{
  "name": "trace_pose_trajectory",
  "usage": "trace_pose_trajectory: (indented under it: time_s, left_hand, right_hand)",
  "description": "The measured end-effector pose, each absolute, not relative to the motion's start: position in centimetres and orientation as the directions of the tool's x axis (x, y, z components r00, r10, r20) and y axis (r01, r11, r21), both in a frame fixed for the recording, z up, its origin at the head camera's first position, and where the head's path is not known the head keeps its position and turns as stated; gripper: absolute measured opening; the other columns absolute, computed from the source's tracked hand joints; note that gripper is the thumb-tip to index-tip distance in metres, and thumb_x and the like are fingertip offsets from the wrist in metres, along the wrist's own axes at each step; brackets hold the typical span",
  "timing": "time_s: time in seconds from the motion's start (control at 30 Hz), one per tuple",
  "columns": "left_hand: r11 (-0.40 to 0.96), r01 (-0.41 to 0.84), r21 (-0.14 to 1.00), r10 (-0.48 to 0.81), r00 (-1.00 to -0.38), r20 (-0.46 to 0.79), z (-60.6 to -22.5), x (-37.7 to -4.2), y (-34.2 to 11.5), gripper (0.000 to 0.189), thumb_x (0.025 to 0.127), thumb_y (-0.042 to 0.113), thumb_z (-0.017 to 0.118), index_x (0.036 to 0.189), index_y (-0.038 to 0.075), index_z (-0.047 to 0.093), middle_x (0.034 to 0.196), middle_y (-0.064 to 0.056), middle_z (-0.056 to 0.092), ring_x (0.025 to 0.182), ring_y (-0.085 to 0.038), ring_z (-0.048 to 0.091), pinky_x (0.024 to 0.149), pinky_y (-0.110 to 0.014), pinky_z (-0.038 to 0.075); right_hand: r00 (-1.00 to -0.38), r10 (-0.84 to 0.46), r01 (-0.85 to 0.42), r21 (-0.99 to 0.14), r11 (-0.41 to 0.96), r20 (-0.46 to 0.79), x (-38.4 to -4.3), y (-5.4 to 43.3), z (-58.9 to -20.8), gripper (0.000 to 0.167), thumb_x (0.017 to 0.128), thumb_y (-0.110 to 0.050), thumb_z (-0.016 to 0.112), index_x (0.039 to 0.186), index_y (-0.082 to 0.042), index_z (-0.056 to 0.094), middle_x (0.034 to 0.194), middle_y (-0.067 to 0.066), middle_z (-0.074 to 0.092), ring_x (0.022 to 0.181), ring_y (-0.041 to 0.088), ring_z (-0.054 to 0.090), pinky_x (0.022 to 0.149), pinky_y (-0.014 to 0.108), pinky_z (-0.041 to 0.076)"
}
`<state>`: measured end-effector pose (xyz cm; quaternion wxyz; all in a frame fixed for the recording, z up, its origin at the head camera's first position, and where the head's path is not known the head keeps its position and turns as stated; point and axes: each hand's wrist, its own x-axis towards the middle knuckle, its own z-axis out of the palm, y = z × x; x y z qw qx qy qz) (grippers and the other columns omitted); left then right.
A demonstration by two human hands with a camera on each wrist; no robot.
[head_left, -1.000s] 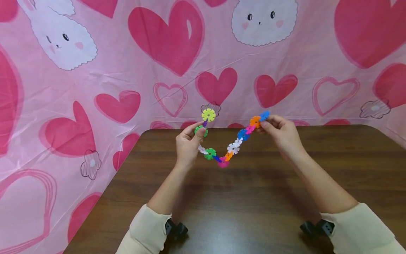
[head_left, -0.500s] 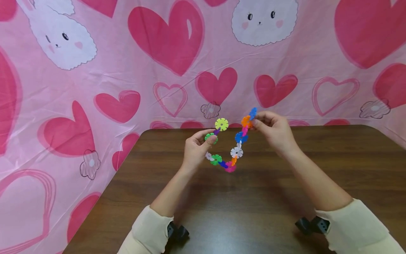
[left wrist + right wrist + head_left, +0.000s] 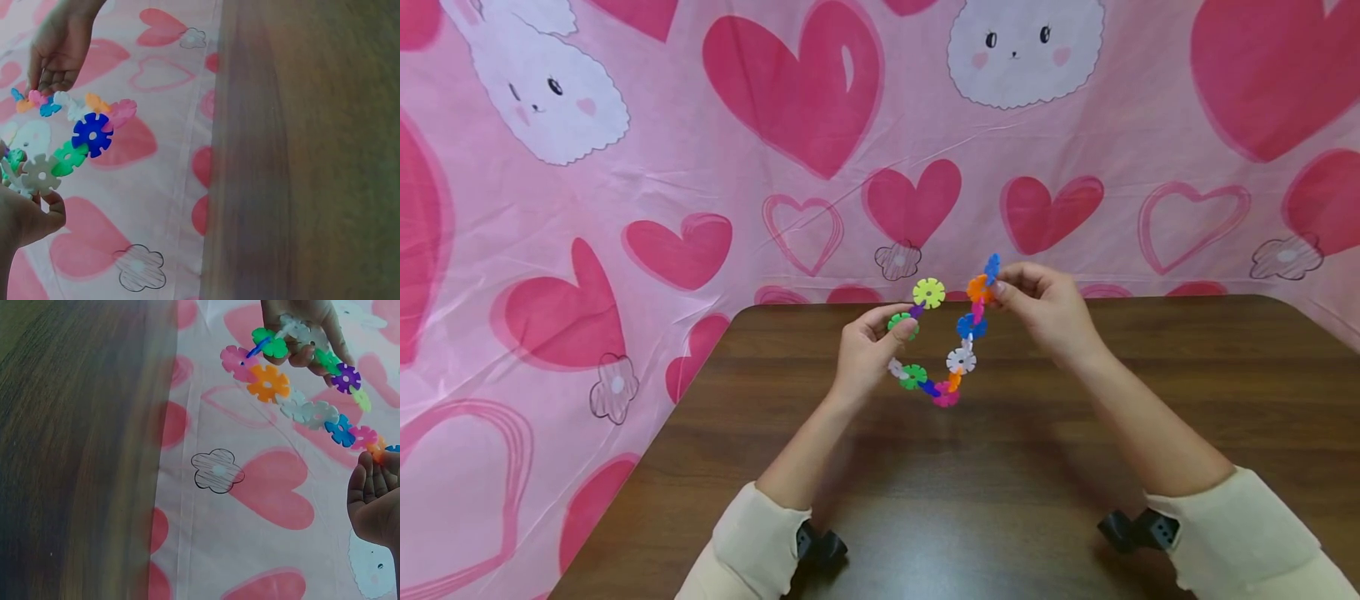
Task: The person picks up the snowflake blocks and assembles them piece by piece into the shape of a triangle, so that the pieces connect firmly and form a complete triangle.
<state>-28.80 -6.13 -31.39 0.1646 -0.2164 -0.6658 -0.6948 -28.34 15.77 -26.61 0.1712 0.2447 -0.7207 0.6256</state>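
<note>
A chain of interlocking snowflake discs (image 3: pixel 961 361) hangs in a U between the two hands, above the table. Its discs are green, purple, white, blue, pink, orange and yellow. My left hand (image 3: pixel 867 354) pinches a green disc (image 3: pixel 902 326) between thumb and fingers, and a yellow disc (image 3: pixel 928 292) stands up past it at that end. At the other end my right hand (image 3: pixel 1051 310) pinches the chain by the orange disc (image 3: pixel 980 288), with a blue disc (image 3: pixel 992 267) at the tip. The two end discs stand apart, facing each other. In the left wrist view a dark blue disc (image 3: pixel 92 135) shows face-on.
A brown wooden table (image 3: pixel 970 492) lies under the hands. Behind it hangs a pink cloth (image 3: pixel 715 100) with hearts and white animal faces. Black wrist cameras (image 3: pixel 1138 531) sit at both cream sleeves (image 3: pixel 1240 533).
Both hands have come closer together, the left moving right and the right moving left. The chain has narrowed into a tighter U, and the two ends are nearer each other.
</note>
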Motion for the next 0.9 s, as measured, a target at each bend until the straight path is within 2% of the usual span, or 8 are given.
trace_pose_trajectory:
  time_s: [0.2,0.4,0.63,0.9]
  left_hand:
    - [-0.125,0.509,0.852,0.057,-0.853,0.518,-31.14,-28.77,-6.24,0.025,0.086,0.002,0.063,0.107,-0.011,0.061,0.068,0.005,0.060,0.059,-0.007,0.053,0.053,-0.018,0.043]
    - [-0.185,0.449,0.874,0.068,-0.881,0.467,-31.04,-28.82,-6.30,0.025,0.088,0.002,0.060,0.109,-0.013,0.059,0.067,0.005,0.060,0.057,-0.008,0.050,0.049,-0.017,0.040]
    - [-0.240,0.364,0.900,0.116,-0.910,0.399,-30.94,-29.00,-6.59,0.026,0.094,0.006,0.052,0.111,-0.014,0.057,0.087,0.002,0.062,0.057,-0.007,0.048,0.050,-0.017,0.044]
    - [-0.209,0.345,0.915,0.157,-0.912,0.380,-31.07,-29.00,-6.87,0.029,0.096,0.008,0.049,0.116,-0.012,0.055,0.079,0.002,0.056,0.056,-0.009,0.046,0.049,-0.017,0.043]
  right_hand:
    - [-0.825,-0.140,-0.563,-0.813,0.147,0.547,-28.36,15.80,-26.59,0.022,0.090,-0.003,0.058,0.101,0.016,0.057,0.081,-0.007,0.065,0.073,0.012,0.063,0.073,0.022,0.052]
    - [-0.821,-0.141,-0.569,-0.810,0.137,0.553,-28.38,15.78,-26.57,0.021,0.090,-0.002,0.057,0.101,0.016,0.057,0.081,-0.007,0.065,0.071,0.012,0.063,0.072,0.022,0.052]
    - [-0.831,-0.123,-0.556,-0.819,0.140,0.543,-28.44,15.91,-26.37,0.021,0.091,-0.004,0.057,0.101,0.015,0.056,0.080,-0.006,0.065,0.070,0.013,0.062,0.070,0.020,0.051]
    - [-0.828,-0.124,-0.560,-0.819,0.127,0.547,-28.40,15.83,-26.31,0.022,0.091,-0.004,0.056,0.103,0.015,0.055,0.081,-0.006,0.065,0.070,0.012,0.064,0.069,0.020,0.051]
